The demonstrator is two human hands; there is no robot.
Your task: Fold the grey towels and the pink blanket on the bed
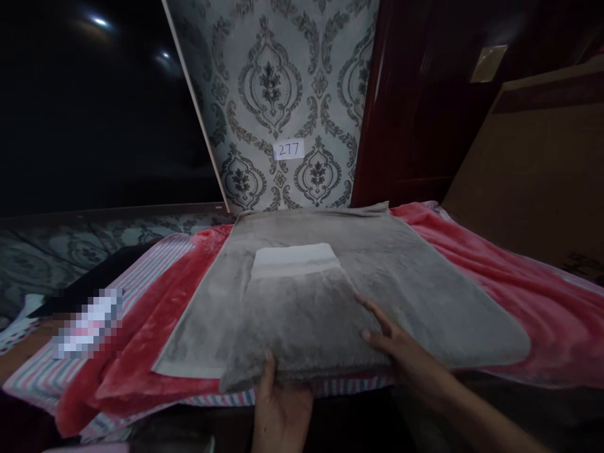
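A large grey plush cloth [425,308] lies spread out, its near middle part folded up as a flap [302,314]. The flap covers the lower part of a flat white rectangular piece [295,255]; whether that is cloth, card or something else I cannot tell. At the flap's near edge, my left hand [283,402] is closed on the grey cloth, thumb on top and fingers underneath. My right hand [401,346] rests along the flap's right side, its index finger stretched to the edge and its thumb apart, over the cloth. Its other fingers are mostly hidden.
Under the grey cloth lie a red plush blanket [174,308] and a striped sheet [141,270]. A dark screen [94,113] stands at the back left, and a large cardboard box [542,170] at the right. A paper marked 277 [289,149] is on the wallpaper.
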